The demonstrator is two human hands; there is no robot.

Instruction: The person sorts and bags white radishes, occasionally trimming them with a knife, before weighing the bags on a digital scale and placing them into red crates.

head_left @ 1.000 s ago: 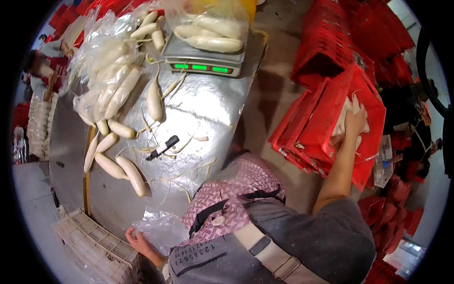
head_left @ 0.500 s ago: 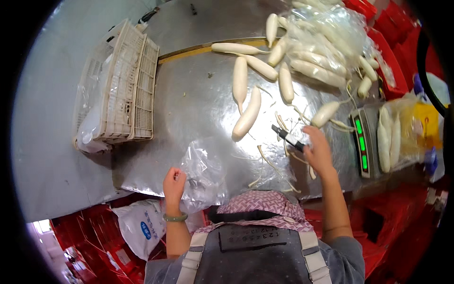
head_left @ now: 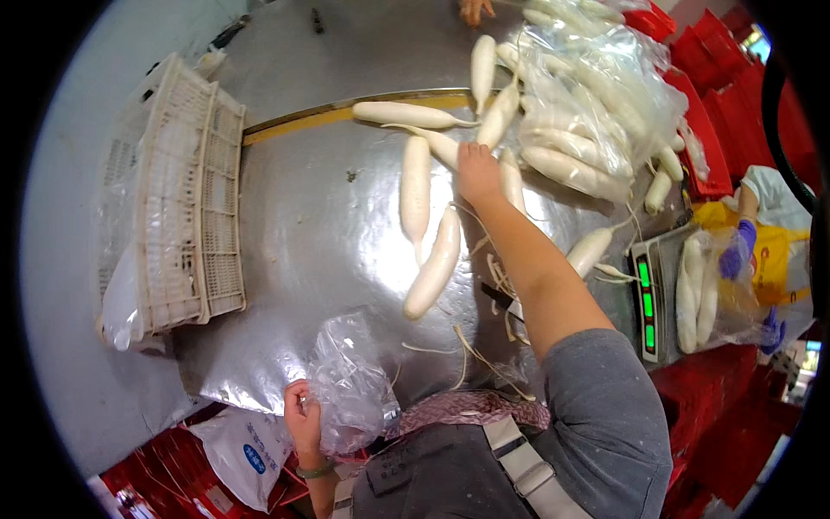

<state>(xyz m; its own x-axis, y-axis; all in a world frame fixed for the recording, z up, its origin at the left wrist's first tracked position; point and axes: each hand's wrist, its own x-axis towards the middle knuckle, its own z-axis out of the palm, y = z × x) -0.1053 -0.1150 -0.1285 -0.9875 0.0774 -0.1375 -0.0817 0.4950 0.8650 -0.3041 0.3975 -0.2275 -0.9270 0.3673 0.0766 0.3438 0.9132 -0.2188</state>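
Observation:
My right hand reaches across the metal table and closes over the thick end of a white radish, hiding that end. My left hand is curled at the near edge, gripping the rim of a crumpled clear plastic bag. Between my arms lie two more white radishes, one straight and one curved. Beside my right forearm rests a black-handled, knife-like tool, partly hidden by the arm. Thin cut-off root ends are scattered around it.
Clear bags of radishes heap at the back right. A scale with green displays carries a bagged pair of radishes, with a co-worker's purple gloves beside it. A white plastic crate stands left. Another person's hand shows at the top.
My right hand has let go of the black-handled tool, moved forward and left, and taken hold of a radish. My left hand still has the bag. Purple gloves have appeared more fully by the scale.

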